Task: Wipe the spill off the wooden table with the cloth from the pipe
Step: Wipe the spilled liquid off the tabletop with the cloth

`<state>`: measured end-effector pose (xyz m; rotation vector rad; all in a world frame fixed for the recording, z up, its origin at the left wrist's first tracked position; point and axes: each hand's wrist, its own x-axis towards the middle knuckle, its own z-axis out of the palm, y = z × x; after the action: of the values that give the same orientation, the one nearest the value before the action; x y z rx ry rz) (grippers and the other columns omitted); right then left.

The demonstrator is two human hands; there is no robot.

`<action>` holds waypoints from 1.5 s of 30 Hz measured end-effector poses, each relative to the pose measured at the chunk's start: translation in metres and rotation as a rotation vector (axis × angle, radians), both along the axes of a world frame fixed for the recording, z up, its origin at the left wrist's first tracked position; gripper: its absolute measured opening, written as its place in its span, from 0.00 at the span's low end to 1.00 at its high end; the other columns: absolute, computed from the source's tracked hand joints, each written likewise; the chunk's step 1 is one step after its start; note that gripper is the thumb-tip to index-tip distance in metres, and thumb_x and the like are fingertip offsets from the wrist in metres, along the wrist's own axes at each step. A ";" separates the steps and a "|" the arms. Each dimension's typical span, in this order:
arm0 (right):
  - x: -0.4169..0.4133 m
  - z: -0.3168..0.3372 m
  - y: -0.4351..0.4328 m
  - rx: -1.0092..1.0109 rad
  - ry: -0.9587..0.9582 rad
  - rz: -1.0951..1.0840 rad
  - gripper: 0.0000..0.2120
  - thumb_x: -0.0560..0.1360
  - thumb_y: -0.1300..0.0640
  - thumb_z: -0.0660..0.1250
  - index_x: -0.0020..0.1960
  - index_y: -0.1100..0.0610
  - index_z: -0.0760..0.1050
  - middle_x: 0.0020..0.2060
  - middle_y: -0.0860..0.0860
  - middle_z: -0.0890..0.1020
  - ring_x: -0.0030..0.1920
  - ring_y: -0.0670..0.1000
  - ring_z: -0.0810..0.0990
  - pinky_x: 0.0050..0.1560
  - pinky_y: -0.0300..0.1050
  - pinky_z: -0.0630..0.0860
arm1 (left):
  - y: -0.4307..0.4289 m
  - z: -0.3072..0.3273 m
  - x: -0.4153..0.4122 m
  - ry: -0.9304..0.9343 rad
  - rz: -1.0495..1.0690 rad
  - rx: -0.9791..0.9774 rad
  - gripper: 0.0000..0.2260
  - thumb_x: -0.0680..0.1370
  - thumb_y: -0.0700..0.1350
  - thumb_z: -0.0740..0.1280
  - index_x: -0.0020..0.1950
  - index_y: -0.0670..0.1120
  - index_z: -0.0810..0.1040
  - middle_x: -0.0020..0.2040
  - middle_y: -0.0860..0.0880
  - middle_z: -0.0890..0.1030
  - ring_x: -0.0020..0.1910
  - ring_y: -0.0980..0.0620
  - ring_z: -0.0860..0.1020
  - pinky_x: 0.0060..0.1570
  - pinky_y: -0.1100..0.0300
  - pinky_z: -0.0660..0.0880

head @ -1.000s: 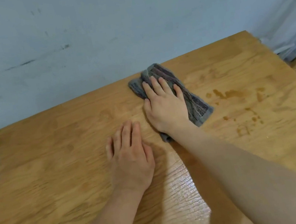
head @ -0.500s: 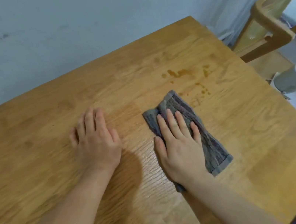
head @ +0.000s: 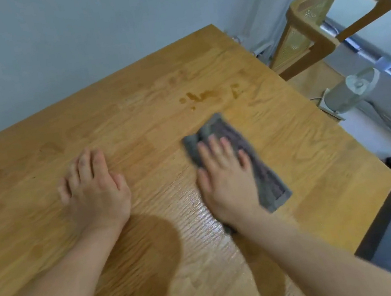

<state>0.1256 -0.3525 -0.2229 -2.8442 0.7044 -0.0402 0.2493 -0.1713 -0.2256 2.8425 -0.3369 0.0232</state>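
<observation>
Flat on the wooden table (head: 304, 146), the right hand (head: 227, 178) presses the folded grey cloth (head: 262, 170) with straight, spread fingers, just short of the brown spill (head: 203, 96). Left hand (head: 94, 189) rests palm-down, fingers extended, well apart from the cloth.

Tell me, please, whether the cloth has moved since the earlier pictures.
Yes. Against the spill, the cloth has slid from its left to its near side, toward the person and rightward.
</observation>
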 end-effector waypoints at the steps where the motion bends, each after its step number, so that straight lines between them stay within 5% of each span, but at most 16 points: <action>1: -0.003 -0.002 0.023 0.014 -0.008 0.101 0.26 0.81 0.43 0.49 0.77 0.49 0.60 0.78 0.49 0.60 0.78 0.52 0.54 0.74 0.61 0.54 | -0.001 0.000 -0.001 -0.009 0.006 -0.009 0.23 0.76 0.48 0.54 0.70 0.44 0.68 0.72 0.44 0.68 0.71 0.42 0.63 0.68 0.41 0.57; 6: -0.008 -0.002 0.010 0.027 -0.015 0.361 0.24 0.82 0.44 0.50 0.77 0.46 0.60 0.78 0.46 0.60 0.78 0.48 0.53 0.75 0.55 0.52 | -0.001 0.002 -0.003 0.005 0.022 -0.012 0.21 0.78 0.45 0.57 0.72 0.45 0.67 0.74 0.45 0.66 0.72 0.43 0.62 0.70 0.40 0.57; 13: 0.019 0.002 -0.066 0.023 0.044 -0.140 0.26 0.82 0.44 0.46 0.79 0.47 0.53 0.79 0.47 0.53 0.79 0.49 0.48 0.76 0.58 0.47 | -0.004 0.003 -0.001 -0.022 0.013 0.029 0.20 0.77 0.43 0.59 0.69 0.46 0.69 0.71 0.42 0.68 0.70 0.40 0.64 0.67 0.38 0.59; 19: 0.031 -0.001 0.041 0.124 0.036 0.344 0.25 0.82 0.45 0.49 0.79 0.47 0.55 0.79 0.46 0.53 0.79 0.49 0.47 0.76 0.60 0.43 | -0.008 0.003 -0.007 0.017 0.011 0.094 0.22 0.76 0.42 0.61 0.71 0.48 0.68 0.72 0.40 0.65 0.70 0.38 0.62 0.67 0.36 0.58; 24: -0.017 -0.004 0.024 0.100 -0.043 0.415 0.23 0.82 0.46 0.52 0.75 0.46 0.64 0.77 0.46 0.62 0.78 0.49 0.56 0.75 0.59 0.56 | -0.029 0.008 -0.009 0.073 0.073 0.097 0.24 0.76 0.45 0.56 0.73 0.47 0.64 0.75 0.40 0.62 0.73 0.38 0.59 0.70 0.38 0.55; 29: -0.040 -0.004 -0.044 -0.016 0.016 0.864 0.23 0.79 0.44 0.55 0.74 0.44 0.66 0.75 0.46 0.65 0.76 0.49 0.60 0.73 0.55 0.56 | -0.072 0.002 -0.020 0.060 0.007 0.059 0.25 0.78 0.49 0.51 0.75 0.47 0.61 0.77 0.44 0.60 0.76 0.43 0.55 0.73 0.43 0.51; 34: 0.023 -0.004 -0.075 -0.028 0.001 0.342 0.25 0.81 0.45 0.51 0.77 0.47 0.60 0.78 0.47 0.60 0.78 0.49 0.55 0.75 0.57 0.54 | -0.073 -0.002 -0.021 0.033 0.057 0.060 0.23 0.79 0.48 0.53 0.74 0.47 0.63 0.76 0.45 0.62 0.76 0.45 0.56 0.74 0.45 0.52; 37: -0.018 -0.009 -0.032 -0.043 -0.024 0.327 0.25 0.81 0.44 0.53 0.76 0.48 0.64 0.76 0.49 0.64 0.77 0.51 0.59 0.74 0.58 0.54 | -0.077 -0.001 -0.022 -0.006 0.061 0.049 0.23 0.78 0.48 0.54 0.72 0.46 0.66 0.74 0.44 0.65 0.74 0.44 0.59 0.72 0.43 0.55; 41: -0.062 -0.005 -0.003 0.023 -0.006 0.567 0.23 0.81 0.44 0.52 0.74 0.46 0.67 0.75 0.47 0.66 0.76 0.49 0.60 0.74 0.55 0.55 | -0.075 0.000 -0.021 -0.020 0.053 0.020 0.24 0.76 0.48 0.53 0.71 0.45 0.68 0.74 0.42 0.66 0.74 0.42 0.61 0.72 0.42 0.55; 45: -0.073 -0.003 -0.095 -0.001 -0.007 0.244 0.24 0.81 0.44 0.50 0.76 0.46 0.63 0.77 0.46 0.62 0.77 0.48 0.57 0.74 0.55 0.55 | -0.075 -0.002 -0.025 -0.027 0.050 0.039 0.24 0.77 0.48 0.54 0.72 0.45 0.67 0.74 0.43 0.65 0.74 0.42 0.60 0.72 0.42 0.55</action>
<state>0.0522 -0.4471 -0.2255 -2.9071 0.3510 -0.0123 0.2247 -0.2463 -0.2280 2.8913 -0.2754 0.0658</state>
